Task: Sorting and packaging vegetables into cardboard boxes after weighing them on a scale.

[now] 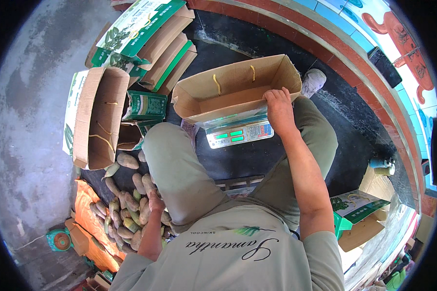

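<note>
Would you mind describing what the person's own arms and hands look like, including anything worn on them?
Both hands are bare: the left hand and right hand show no gloves, rings or watch. The forearms are uncovered too. Short, loose sleeves of a pale grey-green T-shirt end around the elbow.

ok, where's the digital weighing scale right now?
Head view, centre: the digital weighing scale sits under the open brown cardboard box, just left of the right hand gripping the box's edge.
</note>
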